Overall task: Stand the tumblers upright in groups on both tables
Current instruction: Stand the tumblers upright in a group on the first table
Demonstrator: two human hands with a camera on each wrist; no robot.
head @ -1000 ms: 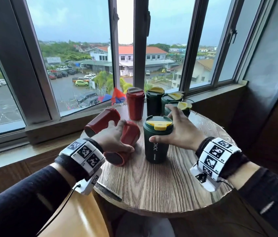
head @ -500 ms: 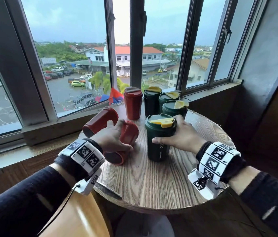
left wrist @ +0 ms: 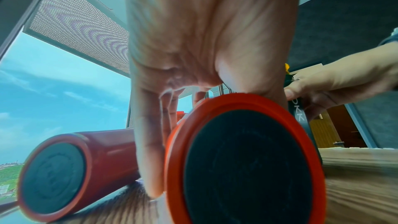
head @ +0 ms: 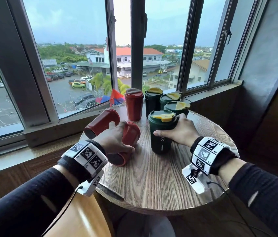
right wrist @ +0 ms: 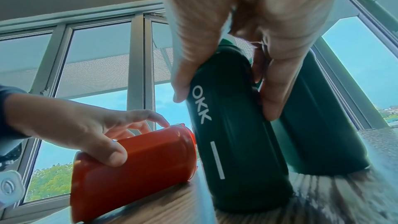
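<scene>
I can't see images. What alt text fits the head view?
Two hands work at a round wooden table by a window: the left hand grips a red tumbler lying down, and the right hand holds an upright green tumbler.

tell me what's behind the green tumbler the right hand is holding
Three more green tumblers with yellow lid flaps stand upright behind the held green tumbler, toward the window. The right hand and the held tumbler cover their lower parts, so whether they touch it cannot be seen.
</scene>
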